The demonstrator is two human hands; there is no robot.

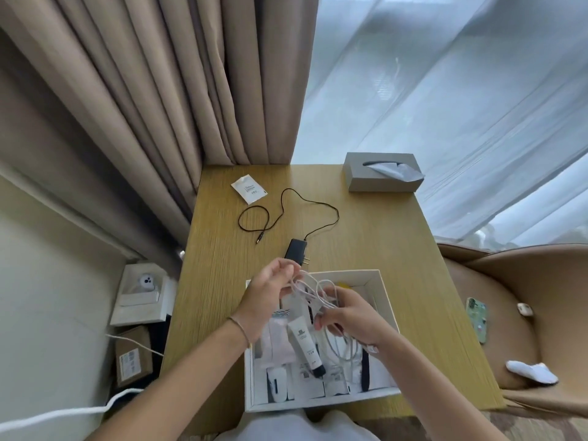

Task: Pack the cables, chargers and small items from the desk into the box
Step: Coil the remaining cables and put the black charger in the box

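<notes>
Because a loose cable would sprawl over whatever is already packed, I hold the white cable up over the box with both hands, gathering its loops into a bundle. My left hand has its fingers curled round the far loops, and my right hand pinches the strands nearer me, while a long loop hangs from it down into the box; the two hands work close together so the coils stay small enough to fit. The box sits at the near edge of the desk, right under my hands, so the bundle need only drop. Inside it a white tube lies aslant among other small packets I cannot name. Still out on the desk, beyond the box, the black charger lies just past my left fingers with its thin black cord trailing loosely toward the curtain, and a white sachet lies near the far corner. Those, I judge, remain to be packed, the cord wanting coiling first.
</notes>
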